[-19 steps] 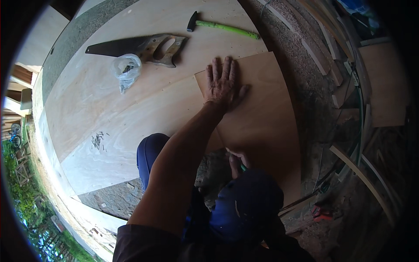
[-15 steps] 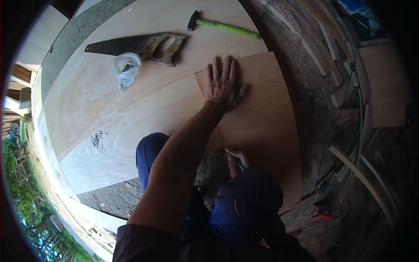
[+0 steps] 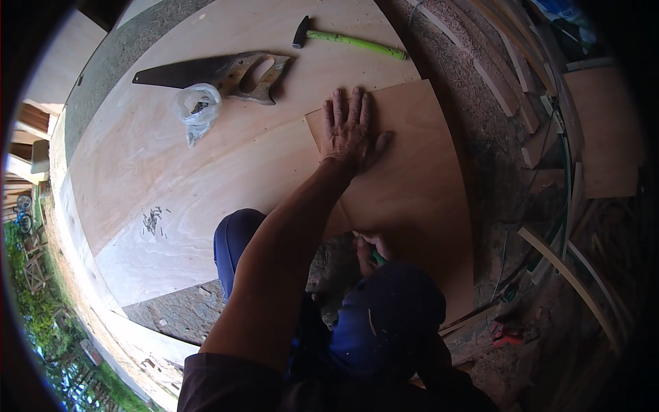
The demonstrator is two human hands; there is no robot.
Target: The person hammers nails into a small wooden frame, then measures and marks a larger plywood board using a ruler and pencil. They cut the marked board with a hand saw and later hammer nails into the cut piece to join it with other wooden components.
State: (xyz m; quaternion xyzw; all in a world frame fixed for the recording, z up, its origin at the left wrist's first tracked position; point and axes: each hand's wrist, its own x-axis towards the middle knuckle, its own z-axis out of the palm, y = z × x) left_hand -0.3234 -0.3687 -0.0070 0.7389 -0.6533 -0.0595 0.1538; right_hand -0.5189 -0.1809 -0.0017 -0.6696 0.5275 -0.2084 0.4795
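My left hand [image 3: 348,134] lies flat, fingers spread, on a smaller plywood piece [image 3: 405,158]. That piece rests on a large plywood sheet [image 3: 261,165]. Close to my bent knee, my right hand [image 3: 371,251] is closed round a slim green tool [image 3: 378,257] at the near edge of the smaller piece. Most of the tool is hidden by the fingers and knee, so its kind cannot be made out. Farther off on the sheet are a hand saw [image 3: 254,75] with a wooden handle and a hammer [image 3: 353,42] with a green handle.
A plastic bag of small metal pieces [image 3: 198,104] sits beside the saw, and loose nails [image 3: 152,220] lie at the left of the sheet. Wood strips [image 3: 498,86] and offcuts cover the ground to the right. A red object [image 3: 506,334] lies at the lower right.
My right hand and the green tool have shifted very slightly near the board's edge. The left hand stays pressed in the same place.
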